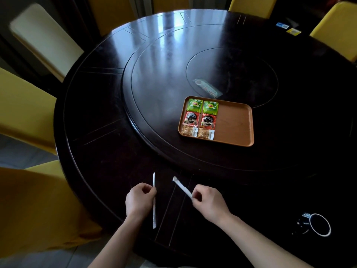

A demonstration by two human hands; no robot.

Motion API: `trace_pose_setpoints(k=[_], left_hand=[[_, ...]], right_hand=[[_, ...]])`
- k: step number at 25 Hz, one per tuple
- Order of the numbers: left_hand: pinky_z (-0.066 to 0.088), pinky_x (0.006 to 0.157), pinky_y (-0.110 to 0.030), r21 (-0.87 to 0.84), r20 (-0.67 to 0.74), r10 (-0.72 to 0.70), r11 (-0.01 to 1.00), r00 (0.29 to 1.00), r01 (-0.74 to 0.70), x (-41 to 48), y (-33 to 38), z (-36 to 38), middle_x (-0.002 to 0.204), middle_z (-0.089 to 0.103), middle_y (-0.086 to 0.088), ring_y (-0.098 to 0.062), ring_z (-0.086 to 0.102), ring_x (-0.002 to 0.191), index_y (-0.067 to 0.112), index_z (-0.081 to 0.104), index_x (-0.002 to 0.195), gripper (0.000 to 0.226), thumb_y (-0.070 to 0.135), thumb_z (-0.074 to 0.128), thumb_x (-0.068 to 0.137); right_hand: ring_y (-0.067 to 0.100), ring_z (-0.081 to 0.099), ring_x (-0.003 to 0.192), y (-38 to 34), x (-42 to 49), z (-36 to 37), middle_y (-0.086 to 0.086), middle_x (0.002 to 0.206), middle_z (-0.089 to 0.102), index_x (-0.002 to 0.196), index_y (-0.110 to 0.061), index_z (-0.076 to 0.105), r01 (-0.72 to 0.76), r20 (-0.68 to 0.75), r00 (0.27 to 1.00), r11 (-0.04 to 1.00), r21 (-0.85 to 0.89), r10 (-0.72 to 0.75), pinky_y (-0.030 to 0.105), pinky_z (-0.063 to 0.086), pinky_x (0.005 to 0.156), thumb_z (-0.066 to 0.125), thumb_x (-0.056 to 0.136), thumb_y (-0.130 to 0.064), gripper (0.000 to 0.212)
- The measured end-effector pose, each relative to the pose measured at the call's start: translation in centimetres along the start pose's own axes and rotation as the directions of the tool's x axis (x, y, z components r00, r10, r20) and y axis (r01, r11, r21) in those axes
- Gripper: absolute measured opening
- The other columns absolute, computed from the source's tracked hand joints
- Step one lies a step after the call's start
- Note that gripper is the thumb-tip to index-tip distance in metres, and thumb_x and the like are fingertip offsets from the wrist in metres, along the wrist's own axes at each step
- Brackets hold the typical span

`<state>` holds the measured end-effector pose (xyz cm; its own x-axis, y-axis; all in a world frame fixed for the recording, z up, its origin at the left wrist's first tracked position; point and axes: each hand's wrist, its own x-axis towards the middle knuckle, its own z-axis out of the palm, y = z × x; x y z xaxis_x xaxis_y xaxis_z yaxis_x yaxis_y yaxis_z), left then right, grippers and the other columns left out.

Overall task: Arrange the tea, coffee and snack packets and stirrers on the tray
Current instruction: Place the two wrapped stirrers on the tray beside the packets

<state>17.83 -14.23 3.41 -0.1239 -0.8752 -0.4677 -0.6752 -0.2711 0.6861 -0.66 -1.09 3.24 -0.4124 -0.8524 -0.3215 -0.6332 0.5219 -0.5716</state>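
Tray [233,124]: two tea, two coffee, two snack packets, seemingly; fingers pinch two stirrers.

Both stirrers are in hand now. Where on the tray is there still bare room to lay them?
The tray's right half is bare, from the right column of packets to the right rim. The left half is crowded: tea packets at the far end, coffee packets in the middle, snack packets nearest. Left hand and right hand each hold a stirrer.

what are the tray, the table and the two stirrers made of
Tray: looks like wood or wood-look plastic, matte orange-brown with faint grain.
Table: dark wood, glossy; it mirrors window light.
Stirrers: only white paper wrappers show, crimped at the ends; what's inside is hidden.
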Motion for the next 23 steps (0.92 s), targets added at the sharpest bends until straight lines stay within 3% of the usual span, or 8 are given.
trace_pose_setpoints(k=[4,8,14,20,23], left_hand=[[0.063,0.068,-0.041,-0.083,0.053,0.095,0.992,0.994,-0.091,-0.2,2.7,0.9,0.071,0.076,0.002,-0.015,0.074,0.068,0.024,0.072,0.073,0.012,0.025,0.073,0.085],[0.064,0.063,-0.040,-0.144,0.127,0.159,0.979,0.979,-0.141,-0.3,6.1,2.3,0.071,0.076,-0.003,-0.017,0.074,0.064,0.019,0.073,0.076,0.010,0.023,0.074,0.086],[0.056,0.055,-0.024,-0.225,0.237,0.260,0.952,0.936,-0.208,0.2,12.2,5.8,0.073,0.076,-0.005,-0.015,0.074,0.063,0.015,0.075,0.082,0.008,0.019,0.073,0.089],[0.062,0.058,-0.035,-0.228,0.262,0.317,0.938,0.912,-0.261,2.2,17.8,10.1,0.068,0.076,-0.007,-0.024,0.074,0.062,0.013,0.076,0.080,0.011,0.019,0.073,0.089],[0.062,0.055,-0.034,-0.174,0.247,0.348,0.934,0.904,-0.312,3.7,20.2,12.0,0.068,0.076,-0.005,-0.019,0.072,0.056,0.014,0.076,0.080,0.010,0.018,0.073,0.089]], right_hand=[[0.010,0.067,0.063,0.4,-0.8,-2.7,-0.007,0.072,0.068,0.077,-0.027,0.064,-0.063,-0.107,0.991,0.984,0.165,0.081,0.024,0.057,0.059,0.072,0.084,-0.021,0.012],[0.005,0.066,0.064,0.6,-0.8,-4.9,-0.009,0.072,0.068,0.079,-0.027,0.065,-0.102,-0.204,0.966,0.958,0.269,0.160,0.014,0.051,0.054,0.074,0.084,-0.023,0.011],[-0.001,0.066,0.073,2.2,0.0,-8.6,-0.010,0.079,0.069,0.080,-0.027,0.066,-0.154,-0.285,0.921,0.921,0.359,0.265,0.013,0.051,0.061,0.075,0.083,-0.023,0.010],[0.001,0.066,0.075,5.0,2.5,-12.4,-0.009,0.079,0.069,0.084,-0.022,0.069,-0.179,-0.377,0.855,0.885,0.429,0.356,0.015,0.049,0.064,0.078,0.081,-0.020,0.009],[0.002,0.067,0.077,6.3,4.4,-14.2,-0.009,0.081,0.070,0.085,-0.020,0.070,-0.188,-0.392,0.839,0.876,0.444,0.378,0.016,0.050,0.065,0.077,0.081,-0.019,0.009]])
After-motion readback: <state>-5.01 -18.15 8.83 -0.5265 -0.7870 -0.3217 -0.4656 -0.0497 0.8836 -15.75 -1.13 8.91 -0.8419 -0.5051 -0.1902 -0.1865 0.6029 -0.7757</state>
